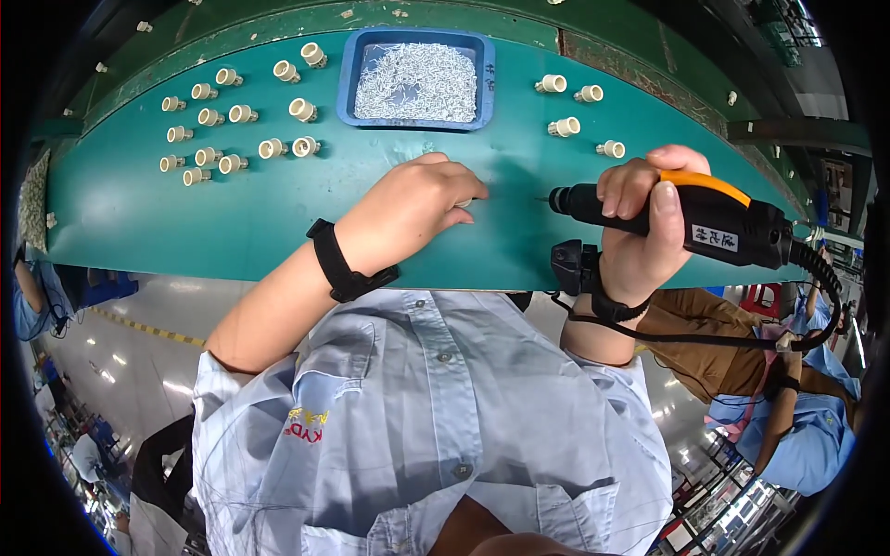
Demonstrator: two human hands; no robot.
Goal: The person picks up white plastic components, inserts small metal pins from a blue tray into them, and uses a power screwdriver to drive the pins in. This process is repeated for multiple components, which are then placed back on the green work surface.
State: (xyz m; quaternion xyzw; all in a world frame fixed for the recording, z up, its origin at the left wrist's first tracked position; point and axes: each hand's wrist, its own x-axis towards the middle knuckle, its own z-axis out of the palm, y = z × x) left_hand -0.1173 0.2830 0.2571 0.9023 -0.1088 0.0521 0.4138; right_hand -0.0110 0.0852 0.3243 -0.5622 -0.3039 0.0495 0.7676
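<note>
My left hand (428,202) is closed over the green tabletop, its fingers round a small pale piece (464,203) that they mostly hide. It looks like one of the cream lamp sockets, though I cannot be sure. In my right hand (656,199) is a black and orange electric screwdriver (732,221), held level with its bit pointing left toward my left fingertips. A gap separates the bit from the pale piece. Beyond my left hand lies a blue tray (349,93) of small silver screws (422,83).
Several cream sockets (243,114) stand spread over the far left of the green table (120,218). A smaller group (564,127) stands at the far right. The screwdriver's coiled cord (828,278) hangs on the right. Another person in blue (807,435) is at the lower right.
</note>
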